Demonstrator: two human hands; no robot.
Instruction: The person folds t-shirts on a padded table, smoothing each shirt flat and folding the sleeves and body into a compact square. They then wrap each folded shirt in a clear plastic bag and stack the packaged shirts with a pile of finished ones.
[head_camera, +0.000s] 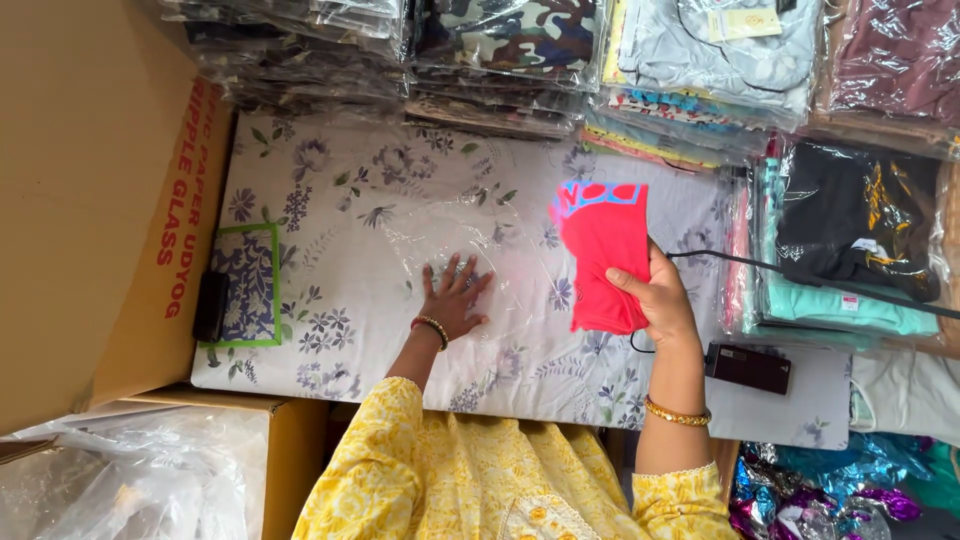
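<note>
My right hand (658, 296) holds a folded bright pink garment (603, 252) with a blue and red collar band, lifted above the floral sheet (330, 210). My left hand (452, 298) lies flat with fingers spread on a clear plastic bag (470, 230) that rests on the sheet. The pink garment hangs just right of the bag. Both wrists wear bangles, and my sleeves are yellow.
Stacks of bagged clothes (520, 50) line the far edge and more bagged clothes (850, 240) the right side. A large cardboard box (90, 200) stands at left. A black cable (760, 265) and a small black device (747, 367) lie at right. Shiny foil wrap (820, 490) sits bottom right.
</note>
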